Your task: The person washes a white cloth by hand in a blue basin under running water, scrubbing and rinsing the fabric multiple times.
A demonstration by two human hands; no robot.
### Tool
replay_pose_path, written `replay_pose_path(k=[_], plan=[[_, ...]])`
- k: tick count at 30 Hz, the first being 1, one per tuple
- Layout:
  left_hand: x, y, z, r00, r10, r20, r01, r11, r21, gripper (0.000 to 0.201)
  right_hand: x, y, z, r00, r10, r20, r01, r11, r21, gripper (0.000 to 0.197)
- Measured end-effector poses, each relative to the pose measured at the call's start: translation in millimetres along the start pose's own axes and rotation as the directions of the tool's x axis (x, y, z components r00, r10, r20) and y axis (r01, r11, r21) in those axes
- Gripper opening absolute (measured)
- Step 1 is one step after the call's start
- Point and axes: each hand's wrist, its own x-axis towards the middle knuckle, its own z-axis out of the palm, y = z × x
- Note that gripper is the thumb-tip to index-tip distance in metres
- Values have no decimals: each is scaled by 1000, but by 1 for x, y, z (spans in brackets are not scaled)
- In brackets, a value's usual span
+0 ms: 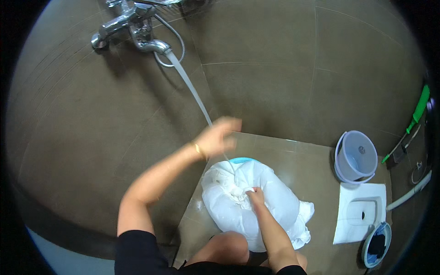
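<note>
A large white cloth [279,206] lies bunched and puffed up over a blue tub [243,160], whose rim shows only at the far side. My right hand [256,196] grips a fold near the middle of the cloth. Above the cloth's far left part, my left hand [221,136] is raised, blurred by motion, with fingers apart and nothing seen in them. From the chrome tap [158,46] a stream of water [192,89] runs down behind the left hand and onto the cloth.
On the right stand a pale lavender bucket [357,156], a white squat toilet [343,220] and a blue basin [366,256] with dark cloth inside. A green-handled brush [420,105] leans at the right wall. A shower hose [183,46] loops beside the tap.
</note>
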Motion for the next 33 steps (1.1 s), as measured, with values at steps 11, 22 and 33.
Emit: replay_pose_path(k=[11, 22, 33], plan=[[-136, -122, 262, 876, -452, 170, 483, 816, -318, 34, -47, -147, -21, 909, -415, -35, 396, 886, -242, 20], [-24, 27, 106, 912, -209, 353, 2, 863, 505, 63, -133, -268, -134, 391, -802, -451, 559, 596, -576, 12], [11, 170, -40, 933, 309, 186, -336, 560, 757, 44, -193, -295, -176, -117, -650, -751, 775, 414, -478, 19]])
